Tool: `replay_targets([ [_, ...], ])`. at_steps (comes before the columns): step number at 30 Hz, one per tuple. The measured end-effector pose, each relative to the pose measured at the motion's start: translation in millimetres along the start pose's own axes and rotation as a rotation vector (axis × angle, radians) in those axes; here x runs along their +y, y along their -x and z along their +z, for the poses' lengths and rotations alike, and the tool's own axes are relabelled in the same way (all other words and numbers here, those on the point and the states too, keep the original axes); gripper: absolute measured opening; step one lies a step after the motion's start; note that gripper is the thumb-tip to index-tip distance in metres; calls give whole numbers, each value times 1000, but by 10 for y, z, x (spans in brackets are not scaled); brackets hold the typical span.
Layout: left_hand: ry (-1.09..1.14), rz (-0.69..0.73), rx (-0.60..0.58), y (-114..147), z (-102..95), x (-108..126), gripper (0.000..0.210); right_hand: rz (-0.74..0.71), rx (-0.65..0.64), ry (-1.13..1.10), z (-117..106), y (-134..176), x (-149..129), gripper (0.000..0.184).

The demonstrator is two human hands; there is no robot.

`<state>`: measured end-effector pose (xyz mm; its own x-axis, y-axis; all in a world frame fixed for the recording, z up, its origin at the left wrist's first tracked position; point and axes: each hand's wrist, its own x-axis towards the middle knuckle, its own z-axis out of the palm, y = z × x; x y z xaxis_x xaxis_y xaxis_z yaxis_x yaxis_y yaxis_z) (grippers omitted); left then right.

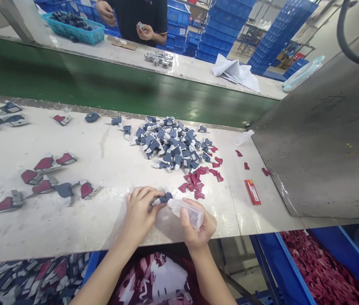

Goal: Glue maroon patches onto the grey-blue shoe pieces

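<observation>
My left hand (142,212) pinches a small dark blue and grey plastic part (162,198) just above the white table. In my right hand (200,226) is a translucent squeeze bottle (189,212), tilted so its tip meets or nearly meets that part; I cannot tell whether they touch. Beyond my hands lies a heap of similar blue and grey parts (175,144). Loose dark red pieces (195,182) are scattered at the heap's near right side. To the left lie several parts with red inserts (42,186).
A red lighter (252,192) lies at right, near a grey metal panel (325,127). Behind the table runs a green conveyor belt (103,84). Across it, a person (141,21) holds a small grey part. Blue bins flank me below, one with red pieces (319,267).
</observation>
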<state>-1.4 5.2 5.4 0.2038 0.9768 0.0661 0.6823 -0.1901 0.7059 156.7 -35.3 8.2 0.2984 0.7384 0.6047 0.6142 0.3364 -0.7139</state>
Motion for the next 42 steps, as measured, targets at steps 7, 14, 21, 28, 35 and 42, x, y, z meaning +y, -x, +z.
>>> replay_targets([
  [7,11,-5,-11,-2,-7,11,14,-23,-35,-68,-16,-17,0,13],
  [14,11,-13,-8,1,-18,41,13,101,-14,-108,-54,14,-5,10],
  [21,-8,7,3,-5,-7,12,12,220,107,-90,-78,75,56,12],
  [28,-9,20,6,3,6,-6,12,346,220,-125,-55,158,116,15],
  [35,-22,61,31,7,21,-49,12,483,439,-206,-320,-122,393,29],
  [42,-16,98,64,1,16,-59,12,636,331,-134,-651,-356,870,60],
])
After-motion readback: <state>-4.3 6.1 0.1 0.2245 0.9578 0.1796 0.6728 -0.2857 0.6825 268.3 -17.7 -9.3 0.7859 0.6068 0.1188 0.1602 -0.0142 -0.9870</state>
